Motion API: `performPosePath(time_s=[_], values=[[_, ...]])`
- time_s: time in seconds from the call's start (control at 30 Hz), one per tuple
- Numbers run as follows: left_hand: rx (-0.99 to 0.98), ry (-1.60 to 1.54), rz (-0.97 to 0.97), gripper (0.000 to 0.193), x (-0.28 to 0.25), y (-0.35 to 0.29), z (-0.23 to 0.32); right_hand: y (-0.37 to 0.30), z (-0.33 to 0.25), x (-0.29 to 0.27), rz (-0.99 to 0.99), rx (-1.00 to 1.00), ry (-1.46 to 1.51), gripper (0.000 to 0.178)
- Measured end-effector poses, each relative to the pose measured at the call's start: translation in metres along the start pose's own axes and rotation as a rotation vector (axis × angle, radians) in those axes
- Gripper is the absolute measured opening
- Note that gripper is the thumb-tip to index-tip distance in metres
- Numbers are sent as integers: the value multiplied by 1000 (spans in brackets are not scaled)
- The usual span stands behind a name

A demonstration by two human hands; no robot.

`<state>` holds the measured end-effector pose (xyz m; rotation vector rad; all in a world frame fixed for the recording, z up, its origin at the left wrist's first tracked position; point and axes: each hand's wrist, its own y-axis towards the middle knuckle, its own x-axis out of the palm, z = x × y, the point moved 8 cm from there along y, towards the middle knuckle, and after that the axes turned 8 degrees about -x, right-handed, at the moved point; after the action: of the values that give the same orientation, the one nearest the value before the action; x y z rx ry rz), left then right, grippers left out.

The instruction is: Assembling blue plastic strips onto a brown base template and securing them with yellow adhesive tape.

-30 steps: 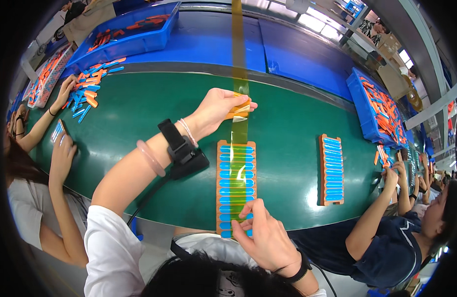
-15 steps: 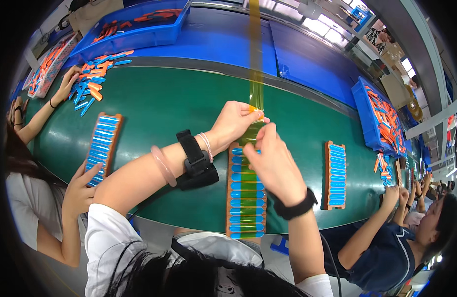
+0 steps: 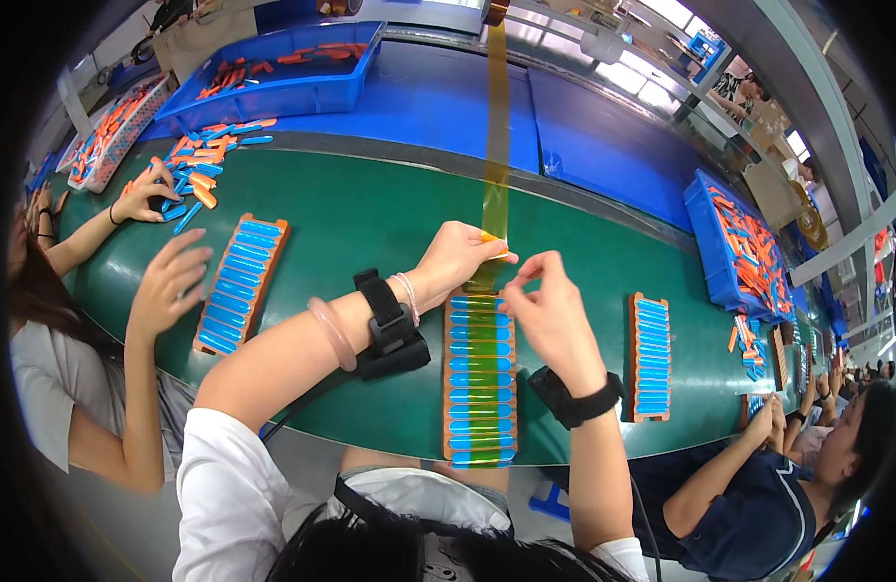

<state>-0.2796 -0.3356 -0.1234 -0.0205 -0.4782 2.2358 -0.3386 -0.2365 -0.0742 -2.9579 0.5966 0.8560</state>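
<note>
Amber tape (image 3: 497, 116): thin translucent plastic film, smooth, glossy. Holder (image 3: 448, 386) beneath it: orange-brown, smooth, low sheen — wood or plastic, cannot tell. Blue pieces (image 3: 460, 396) on holder: smooth, shiny, plastic-looking. Worktable (image 3: 351, 209): smooth green surface, semi-gloss, soft pale reflections. Blue bin (image 3: 708, 247) at right: plastic, smooth walls. Blue sheeting (image 3: 438, 107) behind worktable: smooth, plastic-looking, mild shine. Person's bangle (image 3: 331, 334): translucent pink, polished. Wrist strap (image 3: 375, 294): matt black, cloth-like. White sleeve (image 3: 234, 495): soft cloth — matt, lightly wrinkled.
</note>
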Motion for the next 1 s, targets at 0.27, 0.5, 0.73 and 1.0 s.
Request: performPosePath(time_s=[0.27, 0.5, 0.73, 1.0], values=[[2, 92, 30, 20, -5, 3, -5, 18, 1, 17, -17, -65, -198, 26], [82, -165, -79, 23, -10, -4, 14, 13, -11, 6, 45, -113, 164, 28], [265, -316, -245, 28, 7, -56, 96, -6, -18, 0, -334, -8, 453, 38], [696, 1681, 500, 49, -1, -69, 103, -23, -39, -38, -239, 66, 905, 20]])
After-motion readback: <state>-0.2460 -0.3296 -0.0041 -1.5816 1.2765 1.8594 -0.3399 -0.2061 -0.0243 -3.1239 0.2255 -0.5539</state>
